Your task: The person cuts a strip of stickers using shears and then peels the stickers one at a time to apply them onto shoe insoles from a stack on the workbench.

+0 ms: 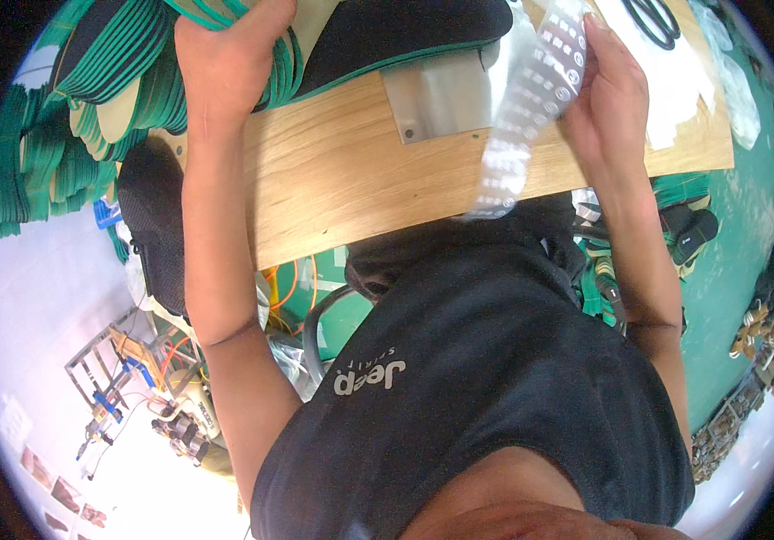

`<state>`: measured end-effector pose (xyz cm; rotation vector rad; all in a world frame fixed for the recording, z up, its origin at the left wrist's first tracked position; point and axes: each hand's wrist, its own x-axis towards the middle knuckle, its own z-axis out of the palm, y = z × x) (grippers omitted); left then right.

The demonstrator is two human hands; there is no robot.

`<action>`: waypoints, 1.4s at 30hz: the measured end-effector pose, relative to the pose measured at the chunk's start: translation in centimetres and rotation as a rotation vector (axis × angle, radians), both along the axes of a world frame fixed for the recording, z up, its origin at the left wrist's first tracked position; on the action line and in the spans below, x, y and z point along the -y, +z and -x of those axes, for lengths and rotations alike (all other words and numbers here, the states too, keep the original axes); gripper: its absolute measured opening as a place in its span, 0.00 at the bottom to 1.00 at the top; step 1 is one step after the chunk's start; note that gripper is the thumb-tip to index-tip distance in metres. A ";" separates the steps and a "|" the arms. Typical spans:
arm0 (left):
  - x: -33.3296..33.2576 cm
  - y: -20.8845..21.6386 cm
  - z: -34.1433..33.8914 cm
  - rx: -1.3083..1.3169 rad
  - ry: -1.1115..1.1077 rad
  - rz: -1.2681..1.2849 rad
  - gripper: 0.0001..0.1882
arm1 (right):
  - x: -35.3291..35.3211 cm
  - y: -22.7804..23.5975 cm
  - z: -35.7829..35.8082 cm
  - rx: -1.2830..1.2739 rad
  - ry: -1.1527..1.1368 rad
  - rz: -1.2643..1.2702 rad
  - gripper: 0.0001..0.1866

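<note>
Hanging from right hand (pixel 610 99), clear strip (pixel 531 101), glossy, curved, white-printed

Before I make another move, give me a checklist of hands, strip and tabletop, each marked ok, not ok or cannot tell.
1. Right hand holding the clear printed strip: ok.
2. Strip wholly within the wooden tabletop: not ok; its lower end reaches past the near edge in this view.
3. Left hand at the green-edged insoles: ok.
4. Left hand's grip closed: cannot tell; the frame cuts off the fingers.
5. Black scissor handles apart from the right hand: ok.
</note>
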<state>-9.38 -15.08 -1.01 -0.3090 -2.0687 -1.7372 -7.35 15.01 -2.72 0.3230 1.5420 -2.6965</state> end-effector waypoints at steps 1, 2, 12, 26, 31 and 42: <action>-0.3 0.0 -0.1 -0.026 0.002 -0.003 0.19 | 1.6 1.6 0.2 0.050 -0.026 0.041 0.14; 0.1 0.0 -0.1 0.037 0.005 0.014 0.19 | 2.6 2.7 0.3 0.095 -0.054 0.079 0.14; 0.0 0.3 -0.3 0.063 -0.041 -0.008 0.21 | 1.0 -0.3 0.0 0.067 0.369 -0.408 0.13; 0.2 0.6 0.1 0.031 -0.083 0.049 0.20 | 1.7 0.1 0.2 -0.008 0.501 -0.694 0.17; -0.3 0.4 -0.2 0.022 -0.053 0.027 0.21 | 1.4 -0.3 0.9 0.024 0.494 -0.683 0.18; -0.1 0.3 -0.1 0.028 -0.086 -0.008 0.21 | 1.3 -0.3 1.2 0.017 0.491 -0.691 0.16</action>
